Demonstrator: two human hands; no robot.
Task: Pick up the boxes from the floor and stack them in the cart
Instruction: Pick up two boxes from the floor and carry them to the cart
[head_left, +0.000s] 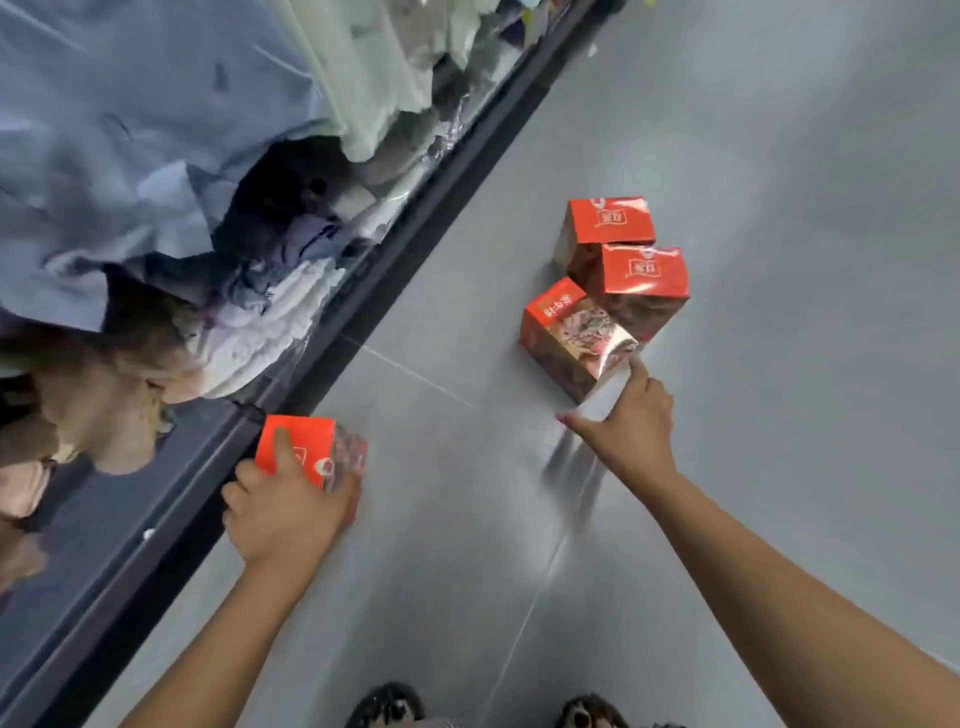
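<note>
By rack, L hand grips box; R hand at 3-box cluster.

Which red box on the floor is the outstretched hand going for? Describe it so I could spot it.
On the grey floor, right of the dark shelf base, three red boxes cluster together. It is the nearest box, just ahead of the fingers of the right hand. Its two neighbours show red logo tops; this one lies skewed, picture face up.
</note>
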